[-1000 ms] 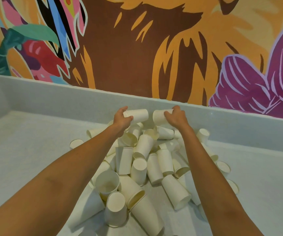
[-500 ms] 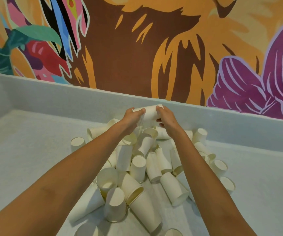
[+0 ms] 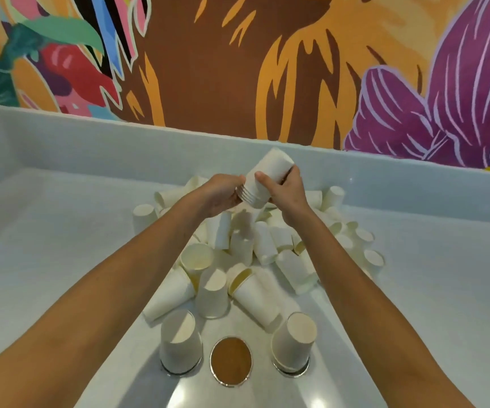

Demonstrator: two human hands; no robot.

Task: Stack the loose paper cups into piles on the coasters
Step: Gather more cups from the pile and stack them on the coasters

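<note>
Nested paper cup stack, round brown coaster

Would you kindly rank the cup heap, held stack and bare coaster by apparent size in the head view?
1. cup heap
2. held stack
3. bare coaster, though nearer the camera

free: brown coaster | blocked: left upturned cup, right upturned cup flanking; loose cup heap behind
</note>
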